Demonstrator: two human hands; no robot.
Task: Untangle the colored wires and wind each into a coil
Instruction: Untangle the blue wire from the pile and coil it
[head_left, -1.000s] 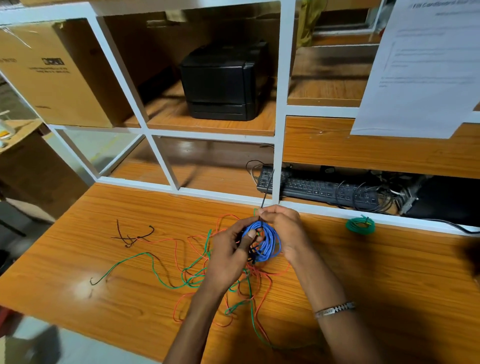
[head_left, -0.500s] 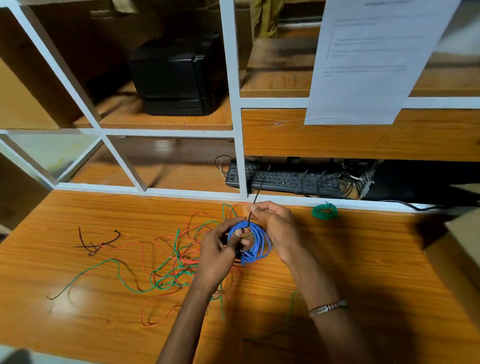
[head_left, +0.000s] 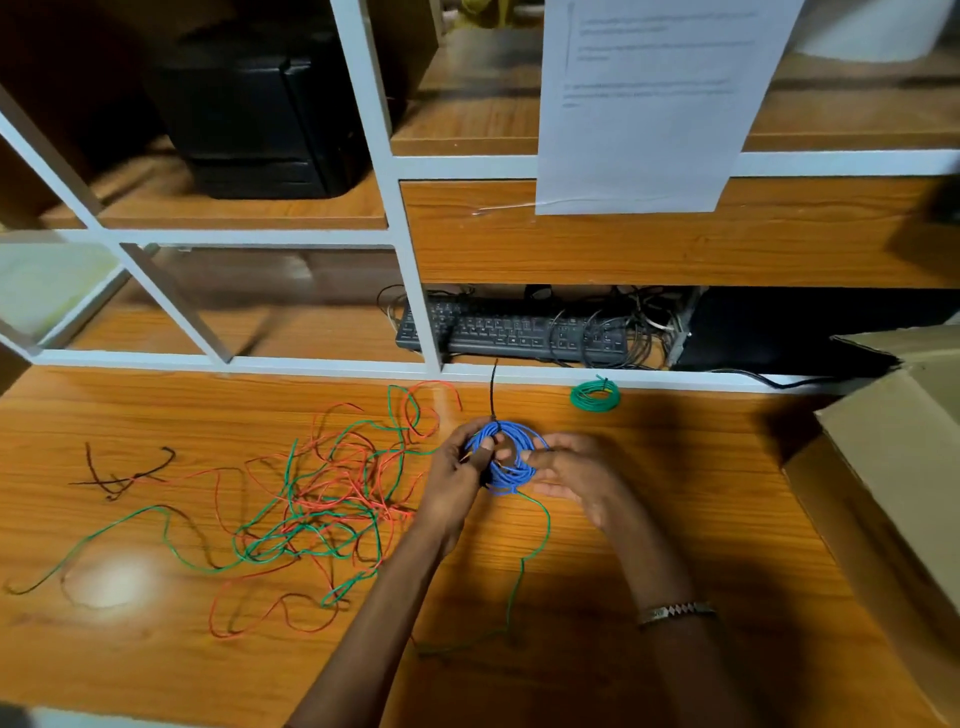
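A: Grip state?
B: Left hand (head_left: 453, 486) pinches the blue coil (head_left: 506, 457); right hand (head_left: 574, 475) fingers clasp its other side, just above the table (head_left: 675, 493).
A: Surroundings?
B: Red-green tangle (head_left: 322, 499) left; green coil (head_left: 595, 396) behind.

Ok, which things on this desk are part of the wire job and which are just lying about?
Part of the job: blue coil held in both hands, green coil, red and green tangle, black wire bits.
Lying about: keyboard, cardboard box, hanging paper, black printer.

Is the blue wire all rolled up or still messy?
Rolled up: the blue wire forms a neat round coil held between both hands, with a black tie around it.
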